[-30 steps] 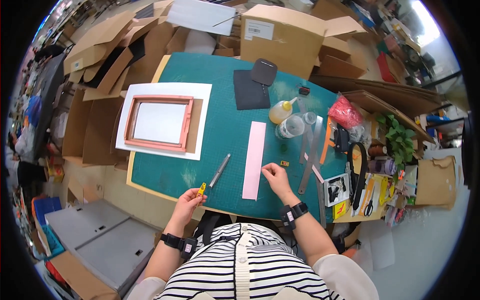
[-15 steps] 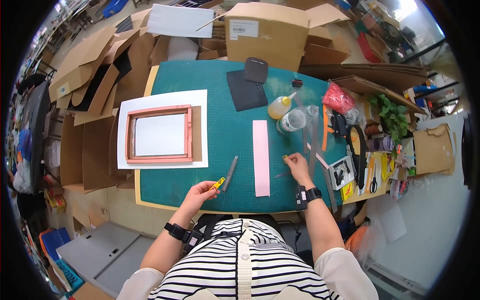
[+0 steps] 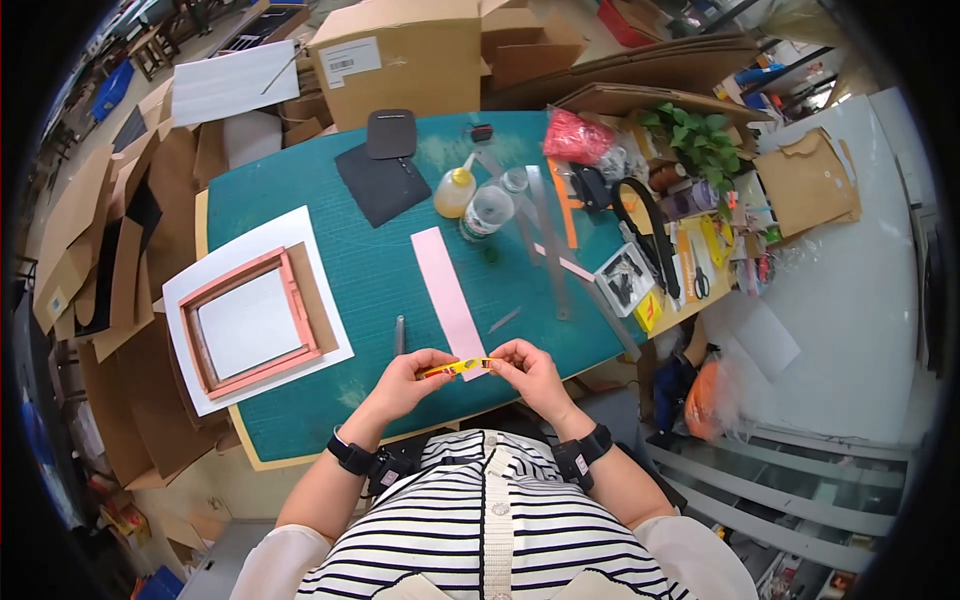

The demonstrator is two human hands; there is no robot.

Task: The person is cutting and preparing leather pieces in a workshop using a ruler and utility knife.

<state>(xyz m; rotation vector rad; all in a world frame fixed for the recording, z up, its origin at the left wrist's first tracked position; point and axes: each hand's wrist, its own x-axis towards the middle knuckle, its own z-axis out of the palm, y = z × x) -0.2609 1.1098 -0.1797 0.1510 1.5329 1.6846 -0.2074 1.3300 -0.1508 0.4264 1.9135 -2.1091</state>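
Close to the near edge of the mat, my left hand (image 3: 403, 385) and my right hand (image 3: 532, 378) pinch opposite ends of a small, slim yellow tube (image 3: 458, 367) with red and dark markings. The fingers of both hands are closed on it. The tube lies across the lower end of a long pink strip (image 3: 443, 277), covering part of it. Beyond my left hand is a slim grey tool (image 3: 400, 335), partly hidden by that hand. A thin purplish strip (image 3: 505, 320) lies just past my right hand.
A pink frame (image 3: 290, 290) rests on a white sheet (image 3: 335, 335) at left. Dark pads (image 3: 390, 135), a yellow-capped bottle (image 3: 455, 195), a clear bottle (image 3: 490, 208) and metal rulers (image 3: 548, 240) occupy the green mat (image 3: 270, 185). A parts tray (image 3: 625, 280) and scissors (image 3: 701, 282) stand at right.
My right hand has come left and nearer to meet my left hand, and now grips the yellow tube too. The tube has moved over the pink strip's lower end. The view has turned right.
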